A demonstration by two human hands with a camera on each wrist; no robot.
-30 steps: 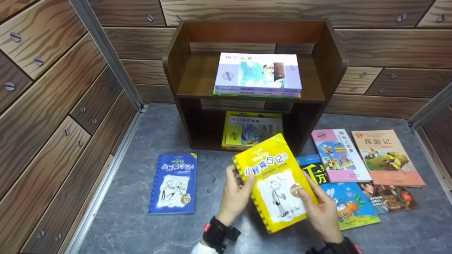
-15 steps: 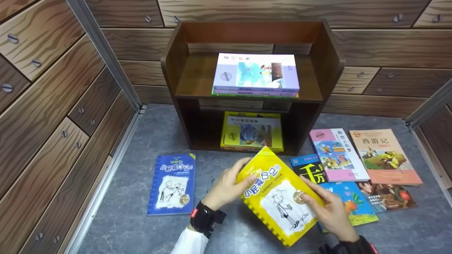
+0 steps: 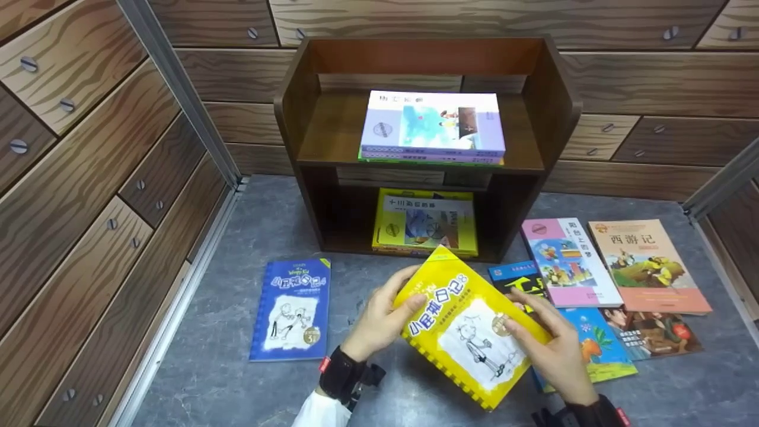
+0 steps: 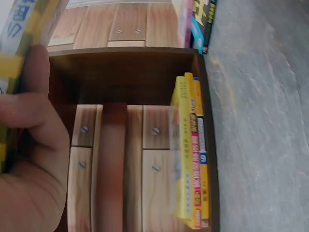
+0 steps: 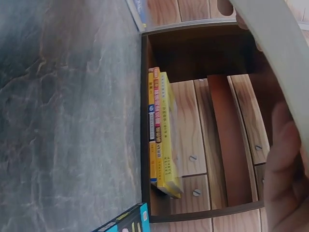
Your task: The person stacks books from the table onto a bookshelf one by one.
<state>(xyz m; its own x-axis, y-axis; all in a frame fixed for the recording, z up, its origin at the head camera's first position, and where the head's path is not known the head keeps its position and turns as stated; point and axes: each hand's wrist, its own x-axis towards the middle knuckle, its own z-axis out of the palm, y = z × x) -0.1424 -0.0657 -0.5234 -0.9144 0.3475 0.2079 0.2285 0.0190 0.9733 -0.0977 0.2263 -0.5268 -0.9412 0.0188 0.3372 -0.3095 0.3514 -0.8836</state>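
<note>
A yellow comic book (image 3: 459,320) with a cartoon boy on its cover is tilted in front of the shelf, its cover up. At its upper left edge my left hand (image 3: 376,320) grips it, thumb on the cover. My right hand (image 3: 554,350) holds the opposite edge, also with the thumb on top. Fingers under the book are mostly hidden. In the left wrist view the spine (image 4: 21,34) shows beside my left hand (image 4: 29,159); the right wrist view has the pale page edge (image 5: 277,53) above my right hand (image 5: 285,179).
A brown two-tier bookshelf (image 3: 311,207) stands behind. Purple books (image 3: 436,121) are stacked on top, and yellow books (image 3: 424,222) lie below. A blue book (image 3: 290,311) lies left on the grey floor (image 3: 201,367); several others, including an orange one (image 3: 649,267), overlap at right.
The yellow book has come lower and turned clockwise, with its top corner now below the shelf's yellow stack. Both hands stay on it. The other books have not moved.
</note>
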